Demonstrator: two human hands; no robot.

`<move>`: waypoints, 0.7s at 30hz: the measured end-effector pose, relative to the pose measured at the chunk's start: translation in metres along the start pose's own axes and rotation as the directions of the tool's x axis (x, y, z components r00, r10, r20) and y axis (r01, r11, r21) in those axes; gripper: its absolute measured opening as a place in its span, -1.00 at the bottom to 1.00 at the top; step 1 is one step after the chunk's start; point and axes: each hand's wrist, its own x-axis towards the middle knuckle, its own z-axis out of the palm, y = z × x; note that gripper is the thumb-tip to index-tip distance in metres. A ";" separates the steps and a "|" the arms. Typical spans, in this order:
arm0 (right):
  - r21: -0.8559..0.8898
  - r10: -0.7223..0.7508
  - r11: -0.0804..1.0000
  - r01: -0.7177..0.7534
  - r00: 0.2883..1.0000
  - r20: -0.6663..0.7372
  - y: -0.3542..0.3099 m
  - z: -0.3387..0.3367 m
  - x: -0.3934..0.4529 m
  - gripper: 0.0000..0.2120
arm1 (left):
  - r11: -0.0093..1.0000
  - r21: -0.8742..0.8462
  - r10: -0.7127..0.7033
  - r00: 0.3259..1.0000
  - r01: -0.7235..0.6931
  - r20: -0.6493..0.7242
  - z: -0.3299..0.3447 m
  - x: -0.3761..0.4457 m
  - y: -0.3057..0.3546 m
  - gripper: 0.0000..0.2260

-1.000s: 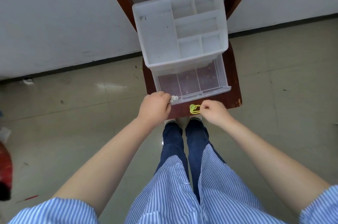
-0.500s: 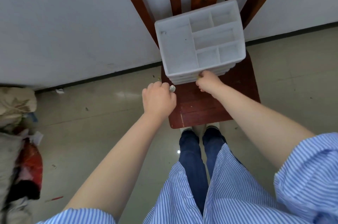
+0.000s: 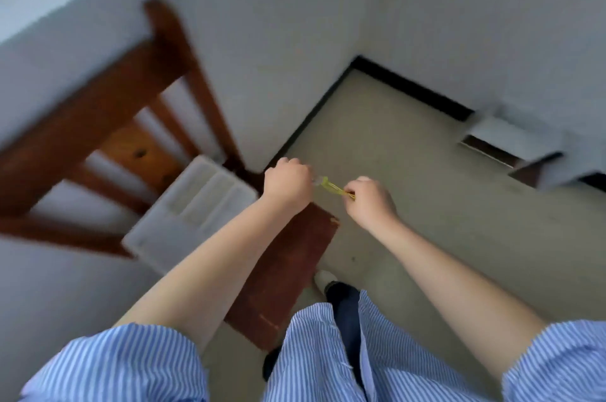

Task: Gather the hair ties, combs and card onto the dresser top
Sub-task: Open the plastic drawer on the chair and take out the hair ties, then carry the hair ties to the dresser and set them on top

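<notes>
A yellow hair tie (image 3: 333, 187) is stretched in the air between my two hands, above the chair's front right corner. My left hand (image 3: 288, 186) is a closed fist at its left end, with a small pale bit sticking out beside the tie. My right hand (image 3: 370, 201) pinches the tie's right end between thumb and fingers. The white plastic organizer (image 3: 193, 214) with open top compartments stands on the brown wooden chair seat (image 3: 295, 260), left of and below my hands. No combs or card are in view. The picture is blurred by motion.
The chair's slatted wooden back (image 3: 98, 113) leans against a white wall. At the right, a low white piece of furniture (image 3: 518, 139) stands by the wall's dark skirting. Beige floor lies between. My striped shirt and one shoe (image 3: 324, 278) fill the bottom.
The view has swung right and tilted. Both hands have left the organizer and risen. The yellow hair tie, hidden half a second ago, now spans both hands.
</notes>
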 end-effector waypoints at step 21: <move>0.356 0.834 0.247 -0.901 0.010 -0.552 0.376 -0.178 -0.615 -0.78 | -0.154 0.274 0.978 -0.108 -0.949 0.176 0.048 -0.361 0.664 -0.75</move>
